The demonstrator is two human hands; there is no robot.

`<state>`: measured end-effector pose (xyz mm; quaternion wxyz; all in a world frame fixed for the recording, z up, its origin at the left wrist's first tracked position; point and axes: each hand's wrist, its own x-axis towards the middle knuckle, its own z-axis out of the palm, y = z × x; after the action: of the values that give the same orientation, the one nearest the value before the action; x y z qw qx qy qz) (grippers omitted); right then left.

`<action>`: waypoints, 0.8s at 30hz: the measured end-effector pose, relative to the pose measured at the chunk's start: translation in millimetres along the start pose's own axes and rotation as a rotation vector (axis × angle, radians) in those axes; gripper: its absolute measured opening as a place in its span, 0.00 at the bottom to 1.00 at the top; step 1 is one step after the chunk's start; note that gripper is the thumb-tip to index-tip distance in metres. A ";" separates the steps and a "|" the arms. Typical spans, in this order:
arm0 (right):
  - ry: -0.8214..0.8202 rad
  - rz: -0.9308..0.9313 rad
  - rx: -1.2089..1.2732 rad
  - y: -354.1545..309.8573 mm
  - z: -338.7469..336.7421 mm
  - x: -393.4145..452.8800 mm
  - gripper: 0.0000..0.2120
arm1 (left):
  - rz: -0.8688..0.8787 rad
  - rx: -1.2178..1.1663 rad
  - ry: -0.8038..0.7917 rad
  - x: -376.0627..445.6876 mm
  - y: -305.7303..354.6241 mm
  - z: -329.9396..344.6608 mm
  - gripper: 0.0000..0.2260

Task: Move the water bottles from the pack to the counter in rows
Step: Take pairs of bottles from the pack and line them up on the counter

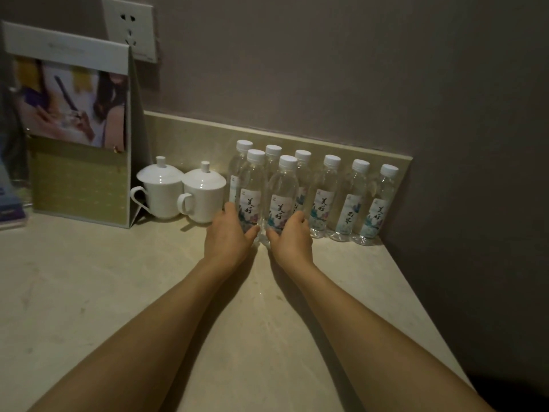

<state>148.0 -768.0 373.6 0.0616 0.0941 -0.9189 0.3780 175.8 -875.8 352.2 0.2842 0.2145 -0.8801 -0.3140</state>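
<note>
Several clear water bottles with white caps and flowered labels stand upright on the beige counter (118,292). A back row runs along the low backsplash, ending with a bottle at the far right (377,203). In front of that row stand two bottles. My left hand (228,236) grips the base of the front left bottle (252,191). My right hand (292,237) grips the base of the front right bottle (282,197). Both of these bottles rest on the counter, close side by side. No pack is in view.
Two white lidded cups (162,188) (203,194) stand just left of the bottles. A tall standing card holder (80,129) is at the far left below a wall socket (130,28). A wall bounds the counter on the right.
</note>
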 end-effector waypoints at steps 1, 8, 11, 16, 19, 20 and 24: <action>0.001 -0.003 -0.001 0.2 0.0 0.7 0.27 | -0.003 0.004 -0.007 0.7 0.5 0.2 0.22; 0.003 -0.005 -0.005 0.0 1.1 5.3 0.27 | -0.026 -0.013 -0.023 6.2 0.9 2.4 0.23; 0.006 0.002 -0.015 -0.8 1.9 6.0 0.28 | -0.013 -0.011 -0.031 8.3 -0.8 3.5 0.22; 0.028 0.009 -0.004 1.2 2.5 4.2 0.29 | 0.005 -0.001 -0.046 11.3 -1.6 3.0 0.22; 0.052 0.006 -0.015 2.2 5.3 2.6 0.29 | 0.009 -0.008 -0.037 11.0 -2.4 4.0 0.22; 0.053 0.006 -0.021 2.1 6.1 2.6 0.29 | 0.010 -0.013 -0.034 11.0 -2.7 4.4 0.22; 0.042 0.002 -0.049 1.2 7.5 4.6 0.29 | 0.021 -0.006 -0.022 11.0 -3.9 5.6 0.22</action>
<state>142.9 -773.0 368.3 0.0829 0.0835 -0.9265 0.3575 164.8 -882.3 350.0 0.2784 0.2010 -0.8845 -0.3159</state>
